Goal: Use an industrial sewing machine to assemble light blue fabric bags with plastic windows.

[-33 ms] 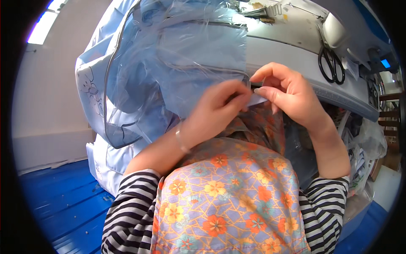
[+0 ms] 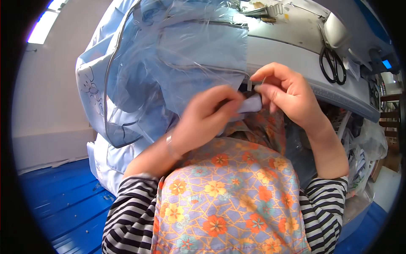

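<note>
The blue cloth (image 2: 207, 51) lies bunched, presumably leaving the hands room. At its lower right edge, the left hand (image 2: 209, 108) has curled, blurred fingers, their grip impossible to tell; right of the cloth, the right hand (image 2: 292, 93) has thumb near forefinger, any pinch unclear. Scissors (image 2: 333, 67) lie farther right, likely for easy reach. Below the cloth's corner, between both hands, sits a pale piece (image 2: 252, 104).

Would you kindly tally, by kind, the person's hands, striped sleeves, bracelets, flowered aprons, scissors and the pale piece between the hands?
Hands: 2 (left hand, right hand)
Striped sleeves: 2
Bracelet: 1
Flowered apron: 1
Black-handled scissors: 1 pair
Pale piece: 1
Total: 8
</note>
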Demonstrator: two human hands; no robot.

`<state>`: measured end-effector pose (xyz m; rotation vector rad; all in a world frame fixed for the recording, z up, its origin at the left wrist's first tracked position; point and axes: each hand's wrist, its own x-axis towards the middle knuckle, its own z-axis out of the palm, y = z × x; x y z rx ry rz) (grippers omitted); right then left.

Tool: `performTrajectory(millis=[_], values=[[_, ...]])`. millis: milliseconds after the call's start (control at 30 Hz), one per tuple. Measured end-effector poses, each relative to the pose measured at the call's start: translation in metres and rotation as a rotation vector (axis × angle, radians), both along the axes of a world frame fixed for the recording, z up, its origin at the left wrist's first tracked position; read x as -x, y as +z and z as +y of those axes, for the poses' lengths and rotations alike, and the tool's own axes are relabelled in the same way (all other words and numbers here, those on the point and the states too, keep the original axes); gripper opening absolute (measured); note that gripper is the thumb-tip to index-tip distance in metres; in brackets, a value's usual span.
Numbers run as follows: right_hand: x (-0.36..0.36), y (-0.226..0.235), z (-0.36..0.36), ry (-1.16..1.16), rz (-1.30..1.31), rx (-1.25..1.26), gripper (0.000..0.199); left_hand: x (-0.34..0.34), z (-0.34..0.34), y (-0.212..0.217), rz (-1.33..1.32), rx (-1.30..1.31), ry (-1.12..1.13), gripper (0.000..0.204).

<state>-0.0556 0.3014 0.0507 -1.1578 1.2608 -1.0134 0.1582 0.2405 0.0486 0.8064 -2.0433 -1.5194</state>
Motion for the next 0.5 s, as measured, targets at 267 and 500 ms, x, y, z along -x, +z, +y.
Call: performTrajectory(millis=[267,500], values=[[-0.038,-0.068,-0.032,0.039,1.019,1.11,0.036,-0.092,0.034,0.061,0.04,0.198,0.362,0.018],[-0.041,-0.044,-0.048,0.45,0.678,0.939,0.042,-0.053,0.031,0.066,-0.07,-0.044,-0.229,0.01]])
